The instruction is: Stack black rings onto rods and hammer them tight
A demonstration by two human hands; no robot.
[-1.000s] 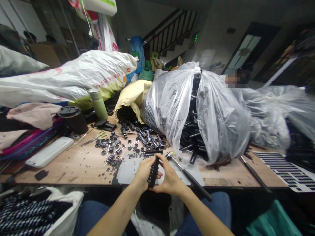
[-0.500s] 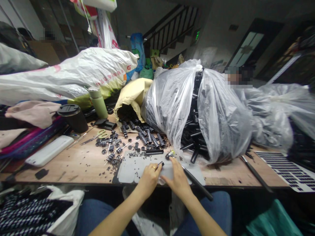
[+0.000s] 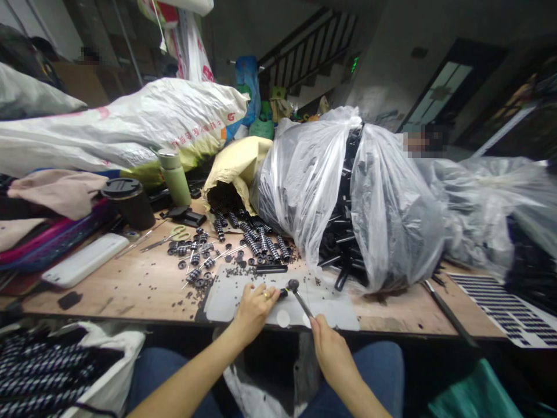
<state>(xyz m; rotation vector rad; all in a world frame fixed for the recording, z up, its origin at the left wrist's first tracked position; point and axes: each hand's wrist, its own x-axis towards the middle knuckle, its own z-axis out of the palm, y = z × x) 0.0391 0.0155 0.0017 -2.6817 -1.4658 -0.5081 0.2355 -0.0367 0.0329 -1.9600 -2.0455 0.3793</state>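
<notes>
My left hand (image 3: 256,307), a ring on one finger, pinches a short black tube (image 3: 283,293) over the grey mat (image 3: 335,305). In my right hand (image 3: 333,348) is a hammer (image 3: 301,303), gripped on its handle. The hammer's round metal head (image 3: 293,285) is just right of the tube's end; whether they touch I cannot tell. Beyond my hands a longer black tube (image 3: 270,269) lies at the mat's far edge. Small black bits are scattered on the mat's left part and on the wood.
Black-and-white ringed pieces (image 3: 262,241) spill from a yellow paper bag (image 3: 237,162). A large clear plastic bag (image 3: 300,186) of black tubes stands behind the mat. Scissors (image 3: 176,234), a white case (image 3: 85,260), a green bottle (image 3: 176,180) and a black cup (image 3: 128,206) sit left.
My right hand has gone from empty and spread beside the hammer to gripping its handle. The hammer has turned, its head now near the black tube. My left hand has shifted slightly left.
</notes>
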